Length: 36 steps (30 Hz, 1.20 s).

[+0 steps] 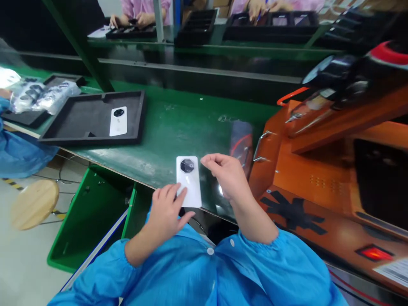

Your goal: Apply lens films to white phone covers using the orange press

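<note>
A white phone back cover (188, 180) with a round black camera ring lies near the front edge of the green bench (178, 123). My left hand (165, 210) grips its lower left corner between fingers and thumb. My right hand (225, 174) hovers just right of the cover, its fingers pinched on a thin clear film (237, 146) that rises from the cover. A second white cover (118, 121) lies in a black foam tray (92, 119) to the left.
An orange machine (318, 178) with metal handles stands close on the right. A green bin (92, 212) hangs below the bench edge, a wooden stool (33, 204) beside it. Bagged parts (41, 95) lie far left. Other people's hands (134, 19) work at black trays across the bench.
</note>
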Motion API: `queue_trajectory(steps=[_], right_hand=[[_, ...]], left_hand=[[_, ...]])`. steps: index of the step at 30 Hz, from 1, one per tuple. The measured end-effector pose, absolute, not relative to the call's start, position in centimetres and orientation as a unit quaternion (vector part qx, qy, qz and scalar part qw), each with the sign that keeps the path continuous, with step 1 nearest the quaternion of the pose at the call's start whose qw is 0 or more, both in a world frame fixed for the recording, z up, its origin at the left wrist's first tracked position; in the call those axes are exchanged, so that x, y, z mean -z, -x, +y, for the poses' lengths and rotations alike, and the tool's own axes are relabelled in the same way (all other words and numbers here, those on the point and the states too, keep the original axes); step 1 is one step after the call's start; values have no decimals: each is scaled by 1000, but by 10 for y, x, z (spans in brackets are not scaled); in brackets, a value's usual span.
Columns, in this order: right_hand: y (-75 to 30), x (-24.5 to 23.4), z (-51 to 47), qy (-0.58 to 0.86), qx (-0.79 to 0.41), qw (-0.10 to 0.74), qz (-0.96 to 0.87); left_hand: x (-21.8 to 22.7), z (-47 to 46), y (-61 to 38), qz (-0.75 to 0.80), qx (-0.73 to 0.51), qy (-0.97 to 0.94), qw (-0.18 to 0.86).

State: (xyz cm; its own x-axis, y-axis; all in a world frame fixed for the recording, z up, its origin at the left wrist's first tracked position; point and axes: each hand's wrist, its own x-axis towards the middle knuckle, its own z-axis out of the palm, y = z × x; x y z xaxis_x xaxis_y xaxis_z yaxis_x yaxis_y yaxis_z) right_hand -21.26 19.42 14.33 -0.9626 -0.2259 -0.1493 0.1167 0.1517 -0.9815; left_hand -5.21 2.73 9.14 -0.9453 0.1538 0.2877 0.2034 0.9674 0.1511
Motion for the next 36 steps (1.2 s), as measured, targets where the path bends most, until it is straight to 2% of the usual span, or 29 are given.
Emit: queue_trajectory(steps=[5,14,36], right_hand=[[222,-127,179,24,621,143,770],[224,-123,183,110,535,135,827],[237,-108,178,134,434,120,883]], left_hand=[[-86,47,50,-969,140,129,158],[-48,25,58,-947,195,130,217],[-39,31,59,-949,177,115,235]])
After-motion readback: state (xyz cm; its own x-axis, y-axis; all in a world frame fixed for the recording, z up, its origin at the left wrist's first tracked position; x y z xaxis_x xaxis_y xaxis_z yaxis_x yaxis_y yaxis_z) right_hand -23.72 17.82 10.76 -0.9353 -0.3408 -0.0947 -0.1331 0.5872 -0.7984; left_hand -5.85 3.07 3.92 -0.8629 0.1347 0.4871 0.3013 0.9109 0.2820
